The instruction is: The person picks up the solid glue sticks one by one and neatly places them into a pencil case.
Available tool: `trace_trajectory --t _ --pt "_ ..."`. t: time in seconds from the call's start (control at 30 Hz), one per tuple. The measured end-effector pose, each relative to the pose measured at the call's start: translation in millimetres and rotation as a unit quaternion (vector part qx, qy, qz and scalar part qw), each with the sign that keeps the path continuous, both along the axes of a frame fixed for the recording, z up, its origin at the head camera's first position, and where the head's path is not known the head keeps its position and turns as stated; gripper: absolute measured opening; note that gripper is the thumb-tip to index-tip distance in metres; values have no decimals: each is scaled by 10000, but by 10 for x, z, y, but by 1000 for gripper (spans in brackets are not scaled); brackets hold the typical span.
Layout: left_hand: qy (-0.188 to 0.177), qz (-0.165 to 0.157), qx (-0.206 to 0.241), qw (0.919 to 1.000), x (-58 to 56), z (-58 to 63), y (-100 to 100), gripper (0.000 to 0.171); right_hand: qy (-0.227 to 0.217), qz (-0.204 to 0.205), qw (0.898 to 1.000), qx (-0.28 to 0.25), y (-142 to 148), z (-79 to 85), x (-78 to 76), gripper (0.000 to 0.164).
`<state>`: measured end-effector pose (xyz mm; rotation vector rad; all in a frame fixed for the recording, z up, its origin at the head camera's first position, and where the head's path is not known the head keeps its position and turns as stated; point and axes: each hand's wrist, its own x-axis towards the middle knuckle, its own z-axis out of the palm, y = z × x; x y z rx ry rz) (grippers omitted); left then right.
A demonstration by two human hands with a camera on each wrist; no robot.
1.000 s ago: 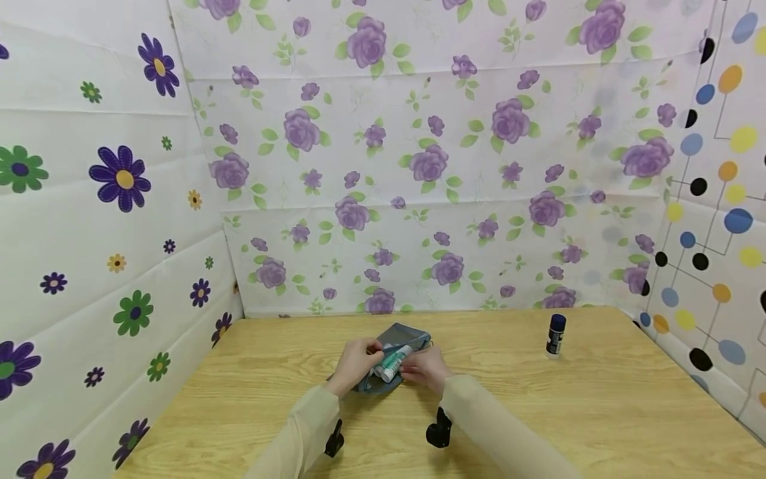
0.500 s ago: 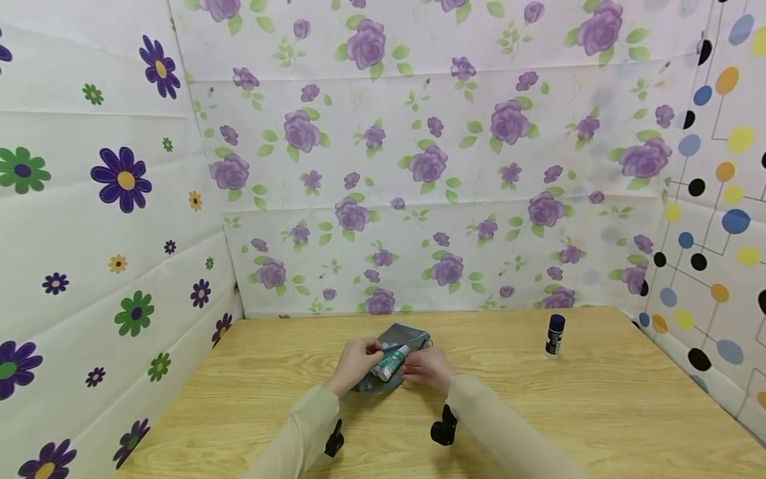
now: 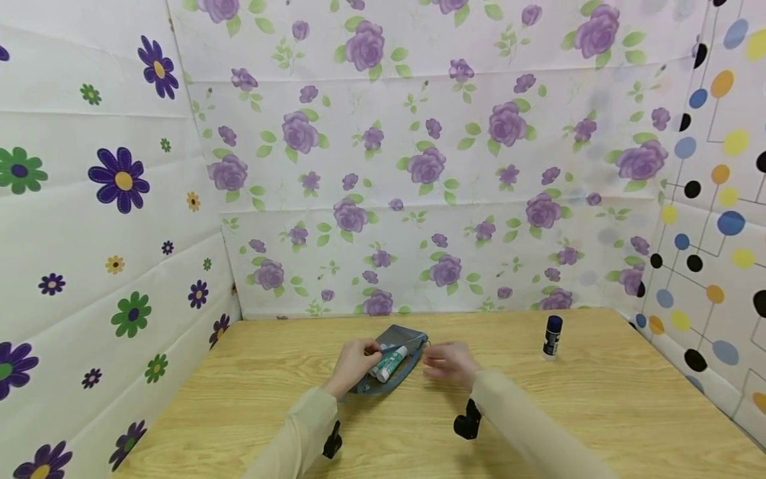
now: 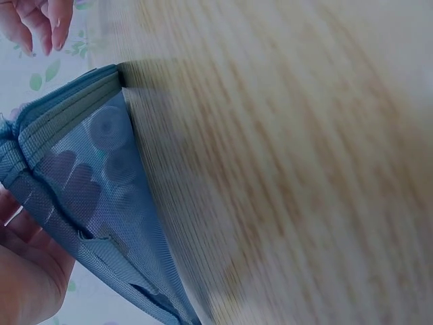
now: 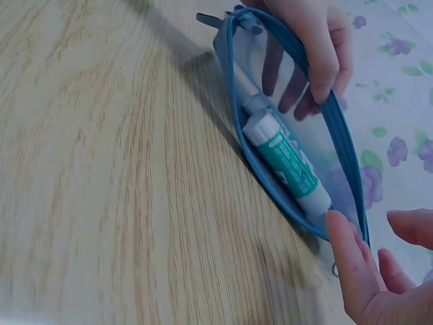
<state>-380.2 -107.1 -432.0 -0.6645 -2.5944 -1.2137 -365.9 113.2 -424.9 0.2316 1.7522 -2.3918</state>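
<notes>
A blue mesh zip pouch [image 3: 402,334] lies unzipped at mid-table. My left hand [image 3: 353,364] pinches its rim, thumb on the zip edge and fingers behind the mesh, as the right wrist view shows. Inside the pouch is a glue stick [image 5: 287,159] with a green label and white ends. Another white tube [image 5: 237,81] lies beside it, partly hidden. My right hand [image 3: 450,362] is off the tubes, just right of the pouch's right end, thumb and fingers apart. In the left wrist view, round tube ends [image 4: 108,128] show through the mesh.
A small upright cylinder with a dark blue cap [image 3: 552,337] stands at the back right of the wooden table [image 3: 509,412]. Flower-printed sheets [image 3: 431,219] rise behind and to the left, and a dotted sheet [image 3: 706,266] on the right.
My right hand has drawn away to the right from the glue stick and pouch, leaving the glue stick in the pouch. The left hand keeps its hold on the rim.
</notes>
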Motion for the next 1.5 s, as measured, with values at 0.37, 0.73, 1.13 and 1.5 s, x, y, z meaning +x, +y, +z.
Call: trace_trajectory --t 0.37,0.73,1.13,1.5 --pt "92 -25 -31 9999 3 -10 -12 9 100 -26 9966 813 392 8 46 42" --pt "15 -9 -14 10000 -10 -47 -31 9 266 -230 9941 1025 845 32 98 46" --pt "-12 11 16 10000 2 -46 -43 9 339 -672 9934 860 1238 57 171 57" --pt "19 34 8 10000 1 -52 -38 8 306 -648 9935 889 1396 86 204 60"
